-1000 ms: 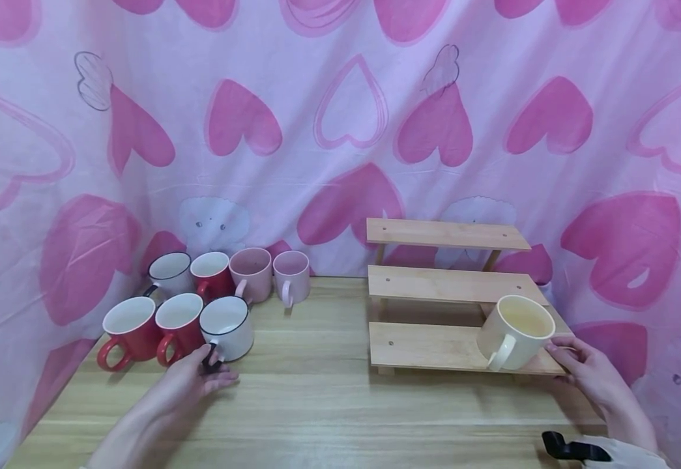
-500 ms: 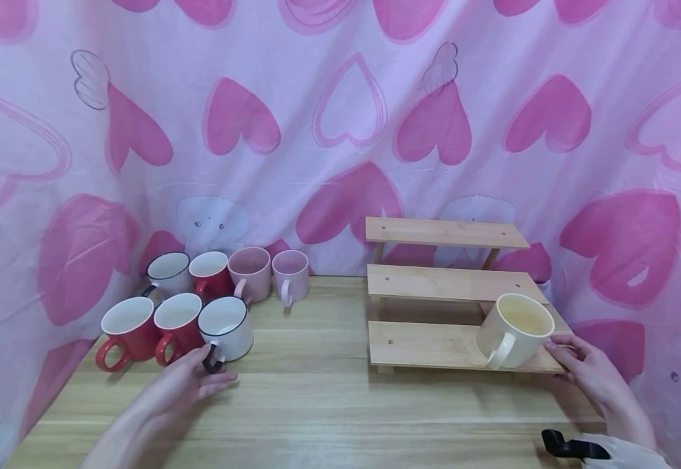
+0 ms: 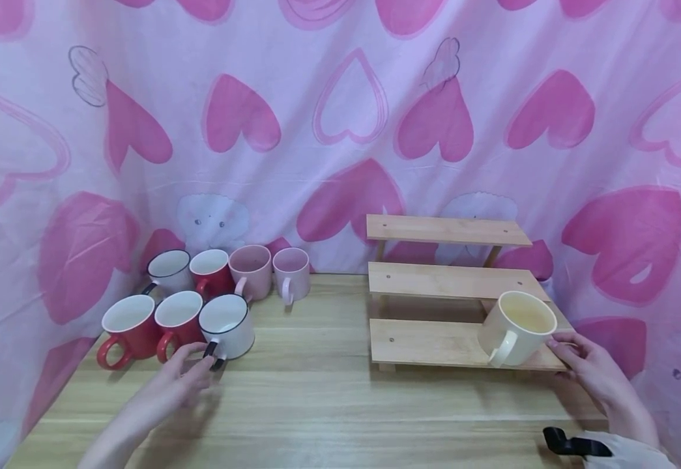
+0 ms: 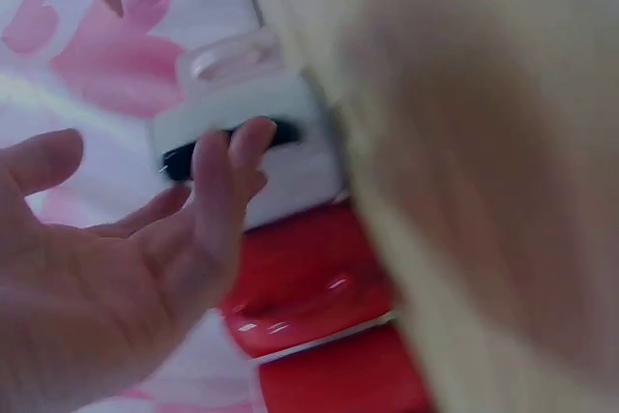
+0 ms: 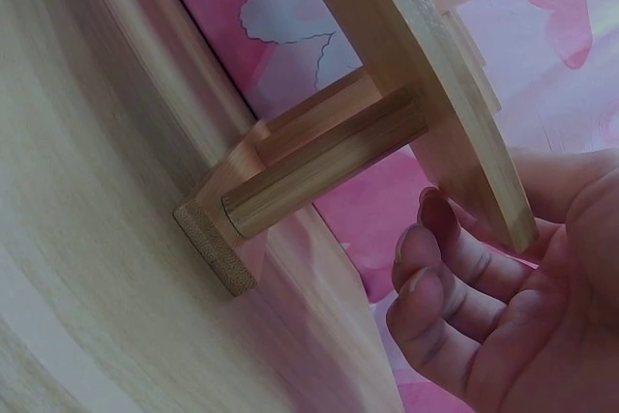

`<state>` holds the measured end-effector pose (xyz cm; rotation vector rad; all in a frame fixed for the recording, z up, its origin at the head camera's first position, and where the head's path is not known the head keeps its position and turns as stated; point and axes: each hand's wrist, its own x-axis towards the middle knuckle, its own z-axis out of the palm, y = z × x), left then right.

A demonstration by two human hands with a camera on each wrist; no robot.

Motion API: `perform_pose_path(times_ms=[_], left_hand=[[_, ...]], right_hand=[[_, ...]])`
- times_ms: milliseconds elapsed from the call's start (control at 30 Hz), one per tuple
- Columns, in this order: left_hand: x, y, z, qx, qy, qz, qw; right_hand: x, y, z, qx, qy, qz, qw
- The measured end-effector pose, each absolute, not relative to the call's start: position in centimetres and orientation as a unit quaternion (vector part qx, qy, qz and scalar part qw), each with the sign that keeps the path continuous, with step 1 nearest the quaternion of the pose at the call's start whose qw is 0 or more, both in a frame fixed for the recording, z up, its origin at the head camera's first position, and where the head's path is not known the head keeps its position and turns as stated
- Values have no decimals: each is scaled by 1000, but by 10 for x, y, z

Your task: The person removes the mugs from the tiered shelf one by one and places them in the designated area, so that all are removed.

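My left hand (image 3: 176,385) is beside a white mug (image 3: 236,339) with a black rim and black handle (image 3: 211,352). In the left wrist view its thumb stands apart and its fingers (image 4: 219,202) are loosely bent in front of the handle; whether they touch it I cannot tell. At the right, my right hand (image 3: 601,381) grips the end of the lowest board of a three-tier wooden shelf (image 3: 428,343), with curled fingers (image 5: 421,311) beneath it in the right wrist view. A cream mug (image 3: 513,342) stands upright on that board, close to this hand.
Two red mugs (image 3: 135,332) stand left of the white mug. Behind them are another black-rimmed mug (image 3: 170,277), a red mug (image 3: 217,281) and two pink mugs (image 3: 256,279). A pink heart-patterned curtain (image 3: 340,189) hangs behind the wooden table (image 3: 328,391).
My left hand has drawn back slightly to the left from the black handle, its fingers coming off it. The right hand, shelf and mugs stay as they were; the view tilts a little.
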<state>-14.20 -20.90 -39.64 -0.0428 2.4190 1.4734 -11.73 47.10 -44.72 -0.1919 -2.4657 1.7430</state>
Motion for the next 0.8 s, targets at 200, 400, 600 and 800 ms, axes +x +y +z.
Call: perform_pose_path(times_ms=[200, 400, 600, 800], left_hand=[[-143, -202, -375, 38, 930, 362, 50], [-148, -169, -363, 62, 940, 334, 3], [-155, -117, -357, 79, 932, 354, 5], [-165, -64, -360, 163, 912, 376, 6]], right_hand=[[-117, 471, -447, -62, -808, 583, 56], [-117, 472, -448, -63, -807, 584, 54], [-117, 472, -448, -65, -809, 582, 55], [-118, 471, -448, -61, -805, 587, 59]])
